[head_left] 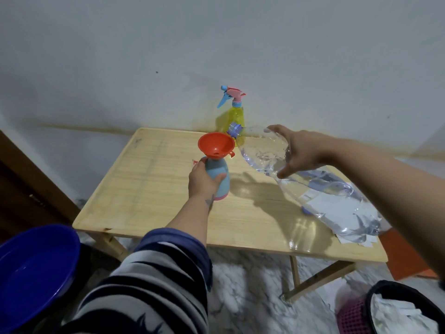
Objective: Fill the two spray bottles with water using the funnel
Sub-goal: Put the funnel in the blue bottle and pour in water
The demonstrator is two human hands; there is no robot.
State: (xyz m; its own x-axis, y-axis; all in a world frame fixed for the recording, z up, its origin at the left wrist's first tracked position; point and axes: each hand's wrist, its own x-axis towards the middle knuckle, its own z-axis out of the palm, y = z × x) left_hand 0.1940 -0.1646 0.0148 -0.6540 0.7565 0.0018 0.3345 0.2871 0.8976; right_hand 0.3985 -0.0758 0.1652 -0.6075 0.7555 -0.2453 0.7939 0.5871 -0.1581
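A light blue spray bottle (220, 170) with a pink base stands on the wooden table (144, 189), without its spray head. A red funnel (216, 145) sits in its neck. My left hand (203, 180) grips this bottle's body. My right hand (299, 151) holds a large clear water bottle (313, 186), tilted with its blue-capped mouth (234, 129) just right of the funnel and above it. A yellow spray bottle (234, 116) with a pink and blue trigger head stands at the back by the wall.
A blue basin (33, 273) holding water sits on the floor at lower left. A dark basket (407, 309) with white cloth lies at lower right. White paper (356, 241) and a small blue cap (306, 210) lie on the table's right side.
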